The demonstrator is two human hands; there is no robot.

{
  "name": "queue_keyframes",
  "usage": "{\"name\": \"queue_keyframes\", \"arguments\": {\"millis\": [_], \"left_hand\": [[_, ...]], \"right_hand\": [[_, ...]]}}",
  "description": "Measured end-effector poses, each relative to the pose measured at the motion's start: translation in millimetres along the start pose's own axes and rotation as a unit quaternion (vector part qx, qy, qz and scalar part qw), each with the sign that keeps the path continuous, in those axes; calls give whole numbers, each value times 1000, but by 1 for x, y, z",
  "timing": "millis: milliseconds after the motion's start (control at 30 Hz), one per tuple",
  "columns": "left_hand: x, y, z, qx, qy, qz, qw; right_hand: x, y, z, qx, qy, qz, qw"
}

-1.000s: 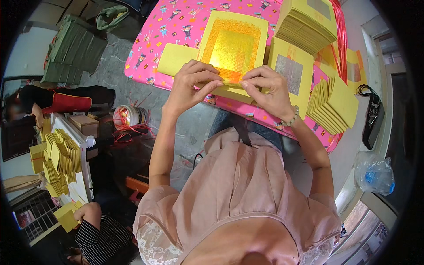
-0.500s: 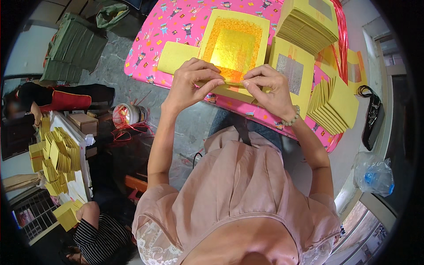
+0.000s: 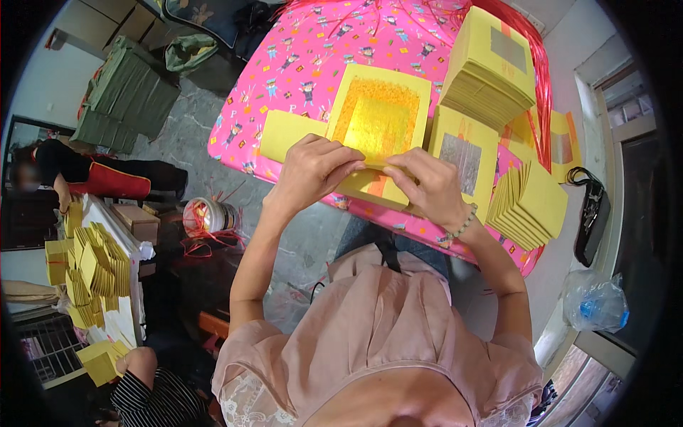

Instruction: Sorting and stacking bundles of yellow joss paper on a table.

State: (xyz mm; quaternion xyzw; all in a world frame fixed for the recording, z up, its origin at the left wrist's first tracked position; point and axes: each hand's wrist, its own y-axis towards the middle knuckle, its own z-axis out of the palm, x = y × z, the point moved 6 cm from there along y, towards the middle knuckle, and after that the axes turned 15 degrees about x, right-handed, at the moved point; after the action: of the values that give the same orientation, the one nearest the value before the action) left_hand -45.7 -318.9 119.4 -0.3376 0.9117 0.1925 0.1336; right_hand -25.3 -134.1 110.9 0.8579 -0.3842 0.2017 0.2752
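A yellow paper sheet with a gold foil centre and an orange patterned border (image 3: pixel 380 117) lies on the pink table, on top of other yellow paper. My left hand (image 3: pixel 316 167) pinches the left part of its near edge between thumb and fingers. At the right part of that edge my right hand (image 3: pixel 430 185), with a beaded bracelet at the wrist, pinches too. The near edge looks curled up between them. Under my hands is a yellow block with an orange mark (image 3: pixel 377 188). A plain yellow piece (image 3: pixel 288 135) sticks out to the left.
Right of my hands are a silver-patched yellow stack (image 3: pixel 462 156), a tall stack (image 3: pixel 487 71) and fanned folded yellow papers (image 3: pixel 530 206). Red ribbon (image 3: pixel 544 107) hangs behind. On the left, two people work at a table with yellow bundles (image 3: pixel 96 263); a bucket (image 3: pixel 206 217) stands nearby.
The whole view has shifted, so the table and my hands appear lower. Both hands remain at the sheet's near edge, with the right fingers now curled more over it.
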Motion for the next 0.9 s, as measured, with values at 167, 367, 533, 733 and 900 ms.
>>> {"name": "queue_keyframes", "arguments": {"millis": [167,367,533,733,900], "left_hand": [[-15,9,-20,-177,132,18,975],[-4,39,6,-47,74,-13,996],[14,56,35,59,122,-46,990],[28,63,46,90,91,-55,990],[31,67,48,98,79,-50,991]], "right_hand": [[-27,32,-33,-71,85,64,992],[-98,73,-43,-48,129,173,975],[-143,89,-32,-52,116,150,981],[-146,103,-38,14,-81,161,983],[-147,118,-27,25,-15,144,989]]}}
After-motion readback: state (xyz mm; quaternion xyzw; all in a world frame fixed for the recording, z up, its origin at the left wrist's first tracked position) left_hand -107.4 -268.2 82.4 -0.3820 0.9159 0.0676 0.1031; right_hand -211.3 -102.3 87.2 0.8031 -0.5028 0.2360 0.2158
